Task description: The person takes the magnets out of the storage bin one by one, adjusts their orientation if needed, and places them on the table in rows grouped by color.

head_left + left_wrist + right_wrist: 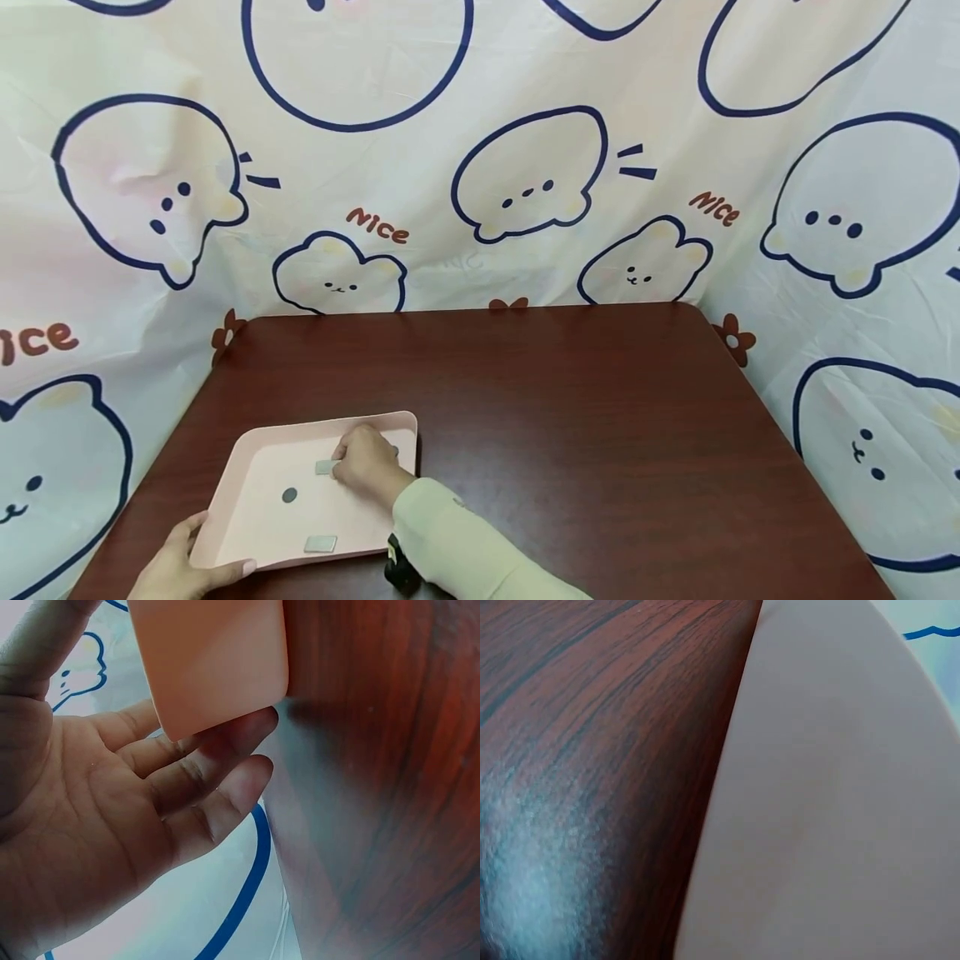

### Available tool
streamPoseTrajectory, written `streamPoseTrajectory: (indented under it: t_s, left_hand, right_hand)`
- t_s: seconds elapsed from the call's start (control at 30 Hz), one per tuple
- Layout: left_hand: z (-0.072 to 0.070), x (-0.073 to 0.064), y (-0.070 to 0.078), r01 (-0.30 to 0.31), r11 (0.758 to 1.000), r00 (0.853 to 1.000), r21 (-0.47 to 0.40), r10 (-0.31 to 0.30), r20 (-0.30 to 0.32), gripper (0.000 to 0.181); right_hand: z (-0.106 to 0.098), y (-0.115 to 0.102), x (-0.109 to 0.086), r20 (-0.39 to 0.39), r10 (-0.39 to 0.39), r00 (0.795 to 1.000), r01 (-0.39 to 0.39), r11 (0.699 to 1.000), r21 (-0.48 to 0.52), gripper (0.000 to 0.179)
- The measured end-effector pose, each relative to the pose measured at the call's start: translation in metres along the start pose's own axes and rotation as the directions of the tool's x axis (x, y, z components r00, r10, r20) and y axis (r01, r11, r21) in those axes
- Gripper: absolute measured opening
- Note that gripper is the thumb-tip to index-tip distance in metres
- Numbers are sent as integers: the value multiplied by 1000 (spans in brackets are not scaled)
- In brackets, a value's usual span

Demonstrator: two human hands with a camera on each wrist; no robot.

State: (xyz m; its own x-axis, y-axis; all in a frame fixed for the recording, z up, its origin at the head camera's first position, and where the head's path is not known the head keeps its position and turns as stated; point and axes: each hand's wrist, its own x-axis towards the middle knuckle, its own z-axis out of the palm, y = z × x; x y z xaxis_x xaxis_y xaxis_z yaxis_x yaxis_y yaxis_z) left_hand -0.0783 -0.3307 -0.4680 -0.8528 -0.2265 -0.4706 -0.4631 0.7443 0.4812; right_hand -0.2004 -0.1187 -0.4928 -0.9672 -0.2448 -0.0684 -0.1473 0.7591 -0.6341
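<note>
A pale pink rectangular tray (255, 525) lies on the left part of the table. My left hand (176, 562) grips its near left corner, thumb along the front wall and fingers at the left side. In the left wrist view, the fingers (217, 761) reach round the tray's corner (217, 667). Inside the tray, my right hand (367, 462) reaches down with bent fingers near the far right corner; what its fingertips hold is hidden, so I cannot tell. By that hand lies a grey-green rectangular piece (324, 467). A dark grey disc (289, 495) and another grey-green rectangle (321, 544) lie nearer.
The dark brown wooden table (600, 433) extends to the right of and behind the tray. A cloth (525, 267) printed with cartoon animals hangs around its back and sides. In the right wrist view, the tray's pale outer wall (817, 787) fills the right side.
</note>
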Motion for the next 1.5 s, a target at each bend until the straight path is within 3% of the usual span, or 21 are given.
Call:
streamPoseTrajectory:
  t_s: [0.33,0.6,0.87,1.13,1.33,1.5]
  left_hand:
    - [-7,4,1,-26,1000,999,14,26,-29,123]
    - [-9,3,-2,-12,1000,1000,6,12,-10,124]
    - [-10,3,-2,-23,1000,1000,6,23,-9,122]
    - [-6,-1,4,-38,999,999,10,38,-15,118]
    - [-4,-3,5,-26,1000,1000,9,26,-12,119]
    - [-2,-1,2,-22,1000,1000,1,22,-7,121]
  right_hand:
    - [-11,0,7,63,-125,990,125,992,3,19]
    - [-33,4,4,47,-261,964,248,951,186,13]
    - [-39,12,1,26,-301,953,282,917,282,12]
    - [-52,26,-4,1,-368,930,338,854,397,10]
    - [-64,35,-6,-60,-381,923,373,841,392,9]
    - [-73,44,-4,-76,-359,930,356,834,421,9]
